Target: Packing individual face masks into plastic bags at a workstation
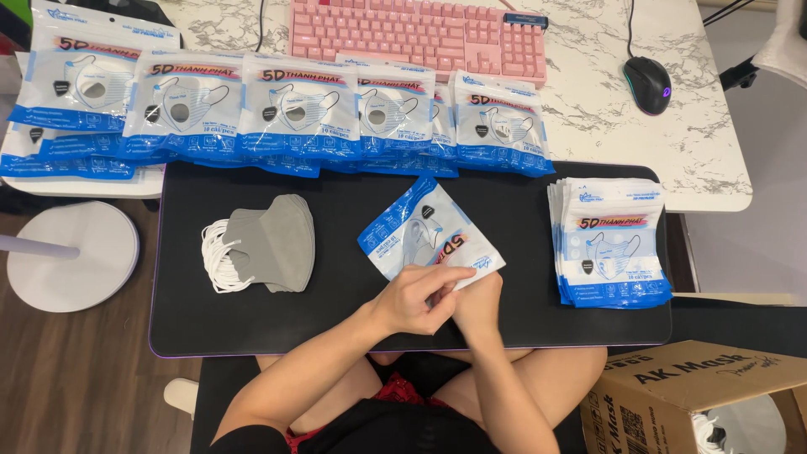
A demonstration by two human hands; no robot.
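A blue-and-white plastic mask pouch [420, 231] lies tilted on the black desk mat [353, 319], its open end toward me. My left hand [416, 298] and my right hand [479, 304] meet at that near corner, fingers pinching the pouch's edge. A stack of grey face masks [277, 241] with white ear loops rests on the mat to the left, apart from both hands. To the right sits a pile of empty pouches [609, 244].
A row of filled mask pouches [294, 113] lines the mat's far edge on a marble table [605, 101]. Behind it are a pink keyboard [420, 34] and black mouse [647, 84]. A cardboard box [698, 395] stands at lower right, a white round base [71, 256] at left.
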